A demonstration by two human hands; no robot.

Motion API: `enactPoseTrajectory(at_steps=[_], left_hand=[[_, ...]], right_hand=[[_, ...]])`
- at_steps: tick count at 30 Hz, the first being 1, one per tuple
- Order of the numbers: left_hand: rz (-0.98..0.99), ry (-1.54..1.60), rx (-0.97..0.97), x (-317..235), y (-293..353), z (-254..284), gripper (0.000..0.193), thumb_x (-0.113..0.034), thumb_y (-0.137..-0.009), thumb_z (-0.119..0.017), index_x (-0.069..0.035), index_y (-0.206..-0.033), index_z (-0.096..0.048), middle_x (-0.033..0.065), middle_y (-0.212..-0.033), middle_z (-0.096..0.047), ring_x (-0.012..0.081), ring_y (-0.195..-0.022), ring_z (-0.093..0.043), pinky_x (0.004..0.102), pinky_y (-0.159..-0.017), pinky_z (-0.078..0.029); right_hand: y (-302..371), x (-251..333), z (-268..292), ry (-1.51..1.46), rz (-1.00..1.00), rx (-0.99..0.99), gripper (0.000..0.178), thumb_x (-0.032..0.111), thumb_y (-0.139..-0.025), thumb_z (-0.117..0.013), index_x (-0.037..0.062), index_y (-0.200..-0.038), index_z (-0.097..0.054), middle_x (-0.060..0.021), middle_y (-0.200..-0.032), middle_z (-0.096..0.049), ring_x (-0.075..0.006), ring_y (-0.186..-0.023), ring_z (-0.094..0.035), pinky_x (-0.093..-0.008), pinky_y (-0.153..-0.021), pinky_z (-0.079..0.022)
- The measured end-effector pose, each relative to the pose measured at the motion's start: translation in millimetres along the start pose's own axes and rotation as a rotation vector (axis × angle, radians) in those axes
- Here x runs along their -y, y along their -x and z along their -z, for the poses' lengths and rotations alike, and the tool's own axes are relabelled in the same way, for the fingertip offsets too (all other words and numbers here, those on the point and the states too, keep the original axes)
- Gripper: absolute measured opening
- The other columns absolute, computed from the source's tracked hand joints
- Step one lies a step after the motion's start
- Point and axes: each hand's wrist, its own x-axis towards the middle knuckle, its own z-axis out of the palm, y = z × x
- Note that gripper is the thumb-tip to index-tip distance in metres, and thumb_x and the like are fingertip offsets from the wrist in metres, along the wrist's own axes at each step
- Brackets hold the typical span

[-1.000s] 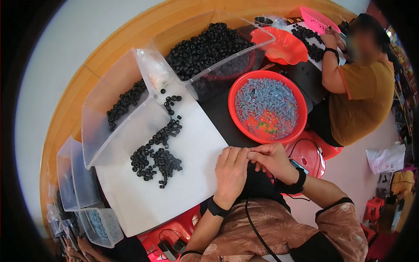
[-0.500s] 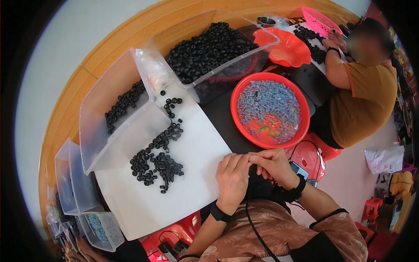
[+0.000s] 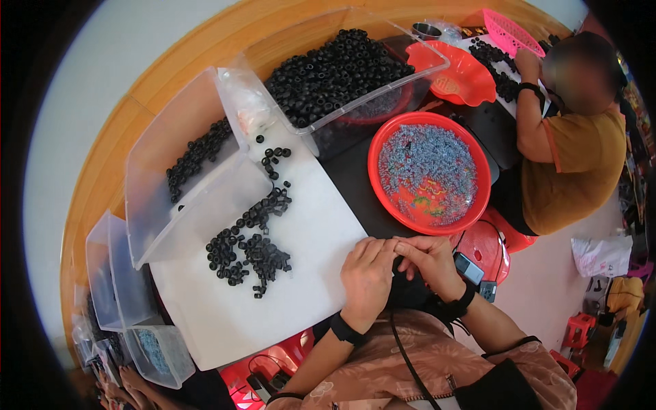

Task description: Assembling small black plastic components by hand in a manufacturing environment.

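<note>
My left hand [image 3: 367, 277] and my right hand [image 3: 429, 263] meet at the fingertips just off the right front corner of the white tabletop [image 3: 311, 273]. Both are closed in a pinch; whatever lies between the fingers is too small or hidden to make out. To their left on the tabletop is a loose pile of small black ring-shaped parts [image 3: 263, 256]. Beyond my right hand stands a red basin [image 3: 376, 179] with many tiny pale-blue, translucent pieces [image 3: 427, 154] in it.
A clear bin [image 3: 321, 130] heaped with black parts stands at the back. Another clear bin [image 3: 198, 236] lies tipped toward the tabletop. Smaller clear bins [image 3: 160, 355] are at the left. A co-worker [image 3: 574, 157] sits at the right, near a red scalloped bowl [image 3: 471, 75].
The view has shifted slightly. My hands stay together, pinched. A single black part now shows at the tipped bin's near wall. The co-worker's arm has moved.
</note>
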Motion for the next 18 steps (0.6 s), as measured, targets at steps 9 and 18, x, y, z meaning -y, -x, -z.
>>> enactPoseTrajectory(at_steps=[9, 18], left_hand=[[-0.054, -0.045, 0.003, -0.9, 0.4, 2.3, 0.010, -0.009, -0.079, -0.061, -0.007, -0.088, -0.064, 0.0056, -0.078, -0.059, 0.0241, -0.083, -0.060, 0.0345, -0.067, -0.048], [-0.023, 0.001, -0.014, 0.1, 3.2, 1.3, 0.017, -0.006, -0.075, -0.061, -0.004, -0.092, -0.065, 0.0067, -0.081, -0.061, 0.0251, -0.085, -0.060, 0.0349, -0.070, -0.049]], right_hand=[[-2.6, -3.9, 10.4, 0.038, -0.035, 0.045, 0.022, 0.020, -0.089, -0.065, 0.0002, -0.099, -0.069, -0.0052, -0.069, -0.066, -0.0076, -0.052, -0.057, -0.0199, -0.048, -0.046], [-3.9, -3.7, 8.5, -0.059, -0.088, 0.020, 0.019, 0.017, -0.088, -0.066, 0.0002, -0.097, -0.069, -0.0067, -0.074, -0.067, -0.0089, -0.054, -0.059, -0.0204, -0.051, -0.049]])
